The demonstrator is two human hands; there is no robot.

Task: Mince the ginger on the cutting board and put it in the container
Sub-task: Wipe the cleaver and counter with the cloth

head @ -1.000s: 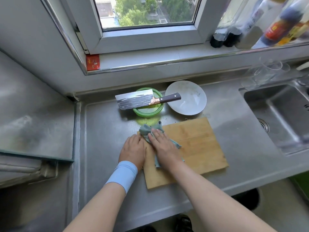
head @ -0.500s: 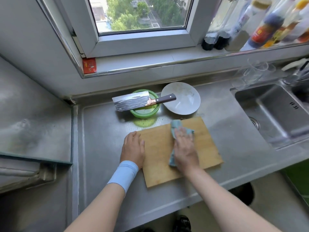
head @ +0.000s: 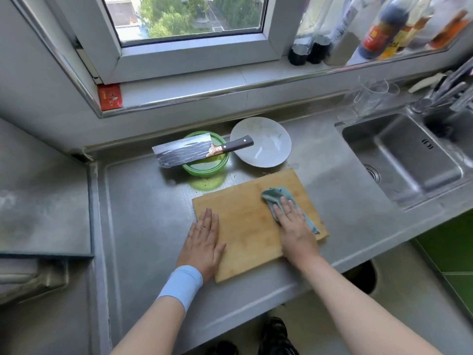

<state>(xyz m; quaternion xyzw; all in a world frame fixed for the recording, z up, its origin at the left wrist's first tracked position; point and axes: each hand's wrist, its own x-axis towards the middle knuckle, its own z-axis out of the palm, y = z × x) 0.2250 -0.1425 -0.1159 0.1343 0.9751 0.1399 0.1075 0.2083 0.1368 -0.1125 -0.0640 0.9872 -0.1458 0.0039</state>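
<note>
The person is wiping down the cutting board (head: 245, 234), which is lying on the steel tabletop (head: 143, 206) in the middle of the frame. The right hand (head: 294, 226) is pressing a crumpled blue-green cloth (head: 275, 196) flat against the wood, fingers stretched out straight on top of it rather than curled round it. A second ago that cloth was bunched at the board's upper left corner, just beside the other hand; since then it has been travelling across the wood and is now sitting near the board's right edge.

The left hand (head: 203, 239) has been staying put the whole while. It is lying open and flat, gripping nothing, palm down over the board's left edge and, I would say, steadying it against the sweep.

No ginger is showing anywhere on the board; the wood is looking bare. The cleaver (head: 184, 151) is resting across the green container (head: 204, 166) in the upper middle of the frame, with its handle reaching over the rim of the white bowl (head: 266, 152) just to the right. The blade is covering much of the container, so I cannot tell whether the minced ginger is lying inside.

To my eye the chopping and the transfer are already behind them, and this is the cleaning-up stroke reaching the far side of the board.
</note>
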